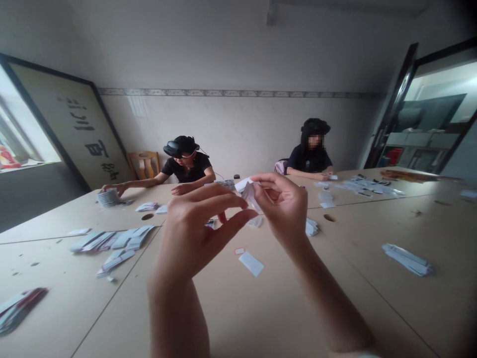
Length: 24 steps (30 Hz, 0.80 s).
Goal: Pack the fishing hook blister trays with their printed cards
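Observation:
In front of me, above the table, my right hand [281, 199] pinches a small white folded paper piece [244, 185] between thumb and fingers. One pointed flap of it sticks out toward my left hand [201, 219]. The left thumb and index finger are apart, their tips close to the paper's lower left side; whether they touch it I cannot tell. On the tabletop below lie a white paper slip [251, 263] and a small red-edged label [239, 251]. A clear-looking piece [255, 222] lies partly hidden behind my hands.
Paper bundles lie at left [112, 239], near left [20, 308] and right [407, 259]. Across the table [283, 308] sit two people; one person [190, 166] reaches to a stack [108, 198], the other [311, 159] sits behind scattered slips [367, 185].

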Each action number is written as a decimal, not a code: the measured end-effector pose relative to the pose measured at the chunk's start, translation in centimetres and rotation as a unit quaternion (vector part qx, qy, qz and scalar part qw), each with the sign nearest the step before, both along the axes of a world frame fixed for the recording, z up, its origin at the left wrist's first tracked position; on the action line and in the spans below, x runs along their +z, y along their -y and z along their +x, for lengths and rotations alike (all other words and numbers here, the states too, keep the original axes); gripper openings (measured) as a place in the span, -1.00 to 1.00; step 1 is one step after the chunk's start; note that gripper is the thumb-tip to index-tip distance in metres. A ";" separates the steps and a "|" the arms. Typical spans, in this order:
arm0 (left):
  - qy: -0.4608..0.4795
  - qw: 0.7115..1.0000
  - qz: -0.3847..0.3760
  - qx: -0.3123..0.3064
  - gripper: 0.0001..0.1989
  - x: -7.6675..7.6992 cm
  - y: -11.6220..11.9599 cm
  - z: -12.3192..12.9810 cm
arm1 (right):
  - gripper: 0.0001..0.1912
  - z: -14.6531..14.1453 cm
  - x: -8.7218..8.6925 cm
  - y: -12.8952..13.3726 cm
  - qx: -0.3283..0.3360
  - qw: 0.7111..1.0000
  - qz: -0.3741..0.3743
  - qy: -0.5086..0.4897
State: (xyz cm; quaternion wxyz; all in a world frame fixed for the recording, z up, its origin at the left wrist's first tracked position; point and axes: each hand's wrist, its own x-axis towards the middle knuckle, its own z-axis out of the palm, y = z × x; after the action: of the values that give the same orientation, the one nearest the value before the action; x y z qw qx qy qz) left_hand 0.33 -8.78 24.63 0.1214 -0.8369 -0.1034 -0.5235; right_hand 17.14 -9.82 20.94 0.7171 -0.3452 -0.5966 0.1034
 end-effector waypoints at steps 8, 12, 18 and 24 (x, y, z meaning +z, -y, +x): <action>-0.005 1.000 -0.002 -0.030 -0.91 0.1 -0.5 -0.4 | -0.92 -0.1 -0.1 -0.3 0.006 1.000 0.006 -0.008; 0.010 0.999 -0.008 -0.031 -0.96 0.0 -0.7 -0.5 | -0.94 -0.1 -0.4 -0.6 -0.003 1.000 0.020 -0.004; 0.014 0.999 -0.008 -0.049 -0.92 0.0 -0.6 -0.5 | -0.96 -0.2 -0.4 -0.4 0.008 1.000 0.026 0.001; 0.021 0.999 -0.025 -0.042 -0.93 0.0 -0.5 -0.7 | -0.95 0.3 0.0 0.1 0.012 0.998 0.032 0.045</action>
State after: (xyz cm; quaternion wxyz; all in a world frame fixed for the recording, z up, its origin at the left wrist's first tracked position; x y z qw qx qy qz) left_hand -0.36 -8.24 24.65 0.0760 -0.8319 -0.0839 -0.5432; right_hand 17.45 -9.89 20.90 0.6988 -0.3196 -0.6353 0.0772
